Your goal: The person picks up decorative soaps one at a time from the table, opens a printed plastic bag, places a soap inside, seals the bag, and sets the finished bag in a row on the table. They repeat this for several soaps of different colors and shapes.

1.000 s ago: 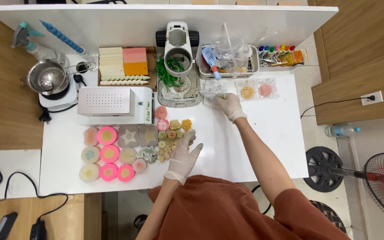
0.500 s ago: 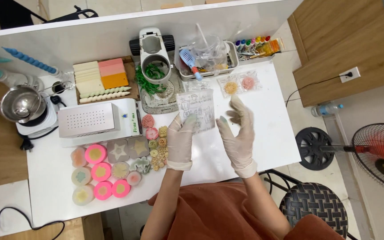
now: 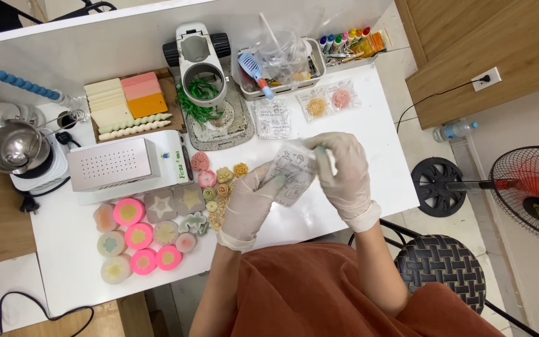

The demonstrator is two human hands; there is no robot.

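The white worktop (image 3: 319,212) has its near edge running just in front of the person's orange-clad body, and its right edge falls away at 3 o'clock beside a woven black stool (image 3: 447,271) and a floor fan (image 3: 531,193). The barest stretch of the worktop lies under and to the right of the hands, between them and that right edge. At 9 o'clock the surface is crowded: a cluster of small flower-shaped pieces (image 3: 219,184) sits just beside the left wrist, with pink round moulds (image 3: 138,234) further out. At 12 o'clock a second flat clear packet (image 3: 272,118) lies on the worktop, with a white basket (image 3: 279,62) of tools behind it at the far edge.

The small clear plastic bag (image 3: 293,171) is held up above the worktop, between the two hands, near the middle of the view. Its long axis runs roughly from 1 o'clock down to 7 o'clock, and its printed face is turned up towards the camera.

Both hands wear pale gloves. The left hand (image 3: 251,200) pinches the bag's lower left edge between thumb and fingers. The right hand (image 3: 344,171) grips the upper right edge, fingers curled loosely over it, thumb hidden behind the plastic.
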